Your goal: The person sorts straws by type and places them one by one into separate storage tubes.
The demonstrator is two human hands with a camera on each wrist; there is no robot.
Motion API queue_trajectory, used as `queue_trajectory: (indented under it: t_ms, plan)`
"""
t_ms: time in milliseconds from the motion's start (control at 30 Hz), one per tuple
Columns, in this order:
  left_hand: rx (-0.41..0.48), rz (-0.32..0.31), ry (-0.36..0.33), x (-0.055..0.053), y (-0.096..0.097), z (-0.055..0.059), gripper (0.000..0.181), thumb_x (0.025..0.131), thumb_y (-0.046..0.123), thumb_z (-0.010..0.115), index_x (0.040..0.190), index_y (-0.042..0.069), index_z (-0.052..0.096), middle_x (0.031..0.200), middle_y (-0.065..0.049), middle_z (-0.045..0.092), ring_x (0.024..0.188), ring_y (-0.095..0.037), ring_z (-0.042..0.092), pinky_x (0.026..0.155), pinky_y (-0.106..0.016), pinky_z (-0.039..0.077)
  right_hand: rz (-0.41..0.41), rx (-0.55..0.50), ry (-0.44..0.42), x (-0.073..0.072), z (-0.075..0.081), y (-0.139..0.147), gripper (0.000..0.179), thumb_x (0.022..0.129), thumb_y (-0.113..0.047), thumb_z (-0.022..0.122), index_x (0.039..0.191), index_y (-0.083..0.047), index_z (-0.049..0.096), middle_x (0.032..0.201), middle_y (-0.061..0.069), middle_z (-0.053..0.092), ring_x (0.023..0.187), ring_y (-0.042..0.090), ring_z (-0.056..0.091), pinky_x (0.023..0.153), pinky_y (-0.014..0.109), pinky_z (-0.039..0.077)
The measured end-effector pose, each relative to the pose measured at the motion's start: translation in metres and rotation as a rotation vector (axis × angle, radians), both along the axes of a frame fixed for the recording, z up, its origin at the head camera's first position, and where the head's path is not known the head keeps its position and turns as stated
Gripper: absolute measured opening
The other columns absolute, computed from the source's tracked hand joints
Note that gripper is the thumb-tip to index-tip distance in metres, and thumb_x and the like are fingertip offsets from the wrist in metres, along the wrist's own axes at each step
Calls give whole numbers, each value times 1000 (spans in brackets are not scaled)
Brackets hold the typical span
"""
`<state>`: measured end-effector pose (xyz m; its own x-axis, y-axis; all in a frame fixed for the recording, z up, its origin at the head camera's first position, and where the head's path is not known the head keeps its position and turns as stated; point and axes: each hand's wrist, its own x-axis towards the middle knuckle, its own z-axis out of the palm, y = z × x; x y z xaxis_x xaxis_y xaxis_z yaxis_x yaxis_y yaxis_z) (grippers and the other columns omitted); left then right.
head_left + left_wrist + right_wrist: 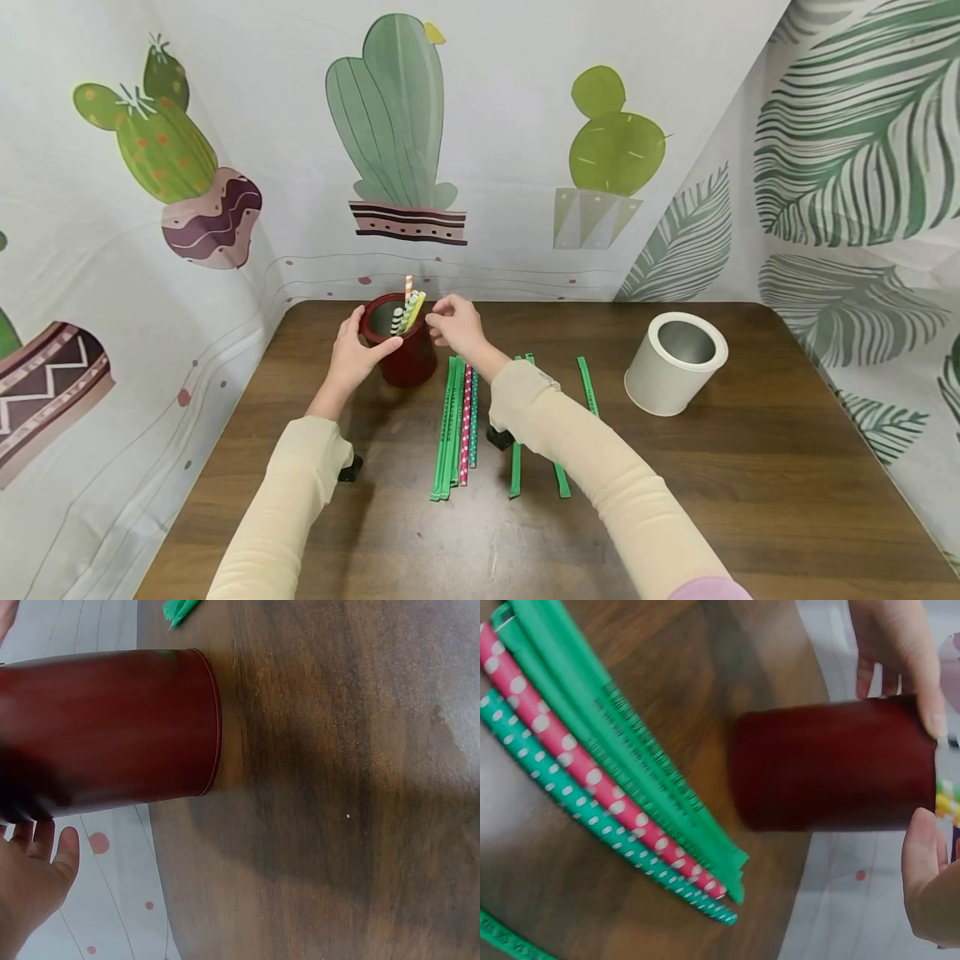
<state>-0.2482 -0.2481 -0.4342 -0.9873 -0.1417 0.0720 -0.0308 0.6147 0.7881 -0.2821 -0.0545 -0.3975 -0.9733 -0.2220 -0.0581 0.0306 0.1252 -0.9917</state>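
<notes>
A dark red can stands tilted-looking near the table's back edge. Striped paper straws, orange, black, green and yellow, lean inside it and poke above the rim. My left hand holds the can, thumb on the near rim and fingers along its left side. At the can's right rim is my right hand, fingers loosely bent with nothing visible between them. In the right wrist view its thumb is right at the rim, beside the straws. The can's inner bottom is hidden.
Green-wrapped straws, a pink dotted straw and a teal dotted straw lie mid-table. More green-wrapped straws lie partly under the right sleeve. A white can stands at the right. A patterned cloth hangs behind.
</notes>
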Motion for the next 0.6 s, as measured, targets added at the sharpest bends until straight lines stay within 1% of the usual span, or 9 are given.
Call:
queue_trajectory:
  t_ms: [133,167,267,333,400,467,533,567,600]
  plan:
    - [-5,2,-1,1,1,0,97,70,50,68,142,14,15,142,-14,24,129,-31,25,101,-49,27,6,17,-45,-1,-12,7,13,83,-10,59,93,-3,54,79,7,57,66,20,61,57,30,52]
    - [-6,2,-1,1,1,0,97,70,50,68,142,14,15,142,-14,24,129,-31,25,101,-49,27,4,26,-71,-3,-15,9,15,83,-9,59,96,-2,54,80,7,57,67,21,61,58,31,53]
    - [-9,3,1,1,1,1,96,70,49,68,142,14,15,142,-13,24,129,-30,24,101,-50,27,6,30,-123,-4,-23,15,21,83,-9,59,100,0,52,78,5,54,62,18,59,59,31,53]
    - [-6,2,0,1,1,1,96,69,49,68,142,15,16,142,-13,24,130,-30,24,101,-49,27,8,39,-149,-4,-27,18,23,83,-9,59,102,0,52,77,3,52,61,16,58,62,35,53]
    - [-4,1,0,0,0,1,96,69,49,68,142,15,15,142,-13,24,130,-30,24,101,-49,27,13,43,-169,-3,-32,21,26,83,-10,59,105,1,51,77,2,51,67,23,60,66,38,53]
    - [-3,-1,-1,0,0,1,96,69,50,68,142,15,15,142,-13,24,129,-30,24,101,-49,27,18,45,-179,-3,-36,23,28,83,-10,59,107,2,50,77,2,50,78,32,60,71,43,52]
    - [-1,-4,-1,0,0,1,96,70,50,68,142,15,15,142,-13,24,129,-30,24,101,-50,27,18,45,-189,-2,-40,25,27,83,-9,59,106,2,50,79,3,50,87,37,59,74,46,50]
    - [-1,-4,1,0,0,0,96,70,50,68,142,15,15,142,-13,24,129,-30,24,101,-50,27,16,46,-195,-1,-42,26,27,83,-9,59,106,2,50,79,3,50,87,38,58,74,46,50]
    - [1,-5,1,0,0,0,96,70,49,68,142,15,15,142,-13,24,129,-30,24,101,-50,27,14,50,-199,-1,-44,27,27,83,-8,59,106,2,50,79,3,50,82,36,59,74,46,50]
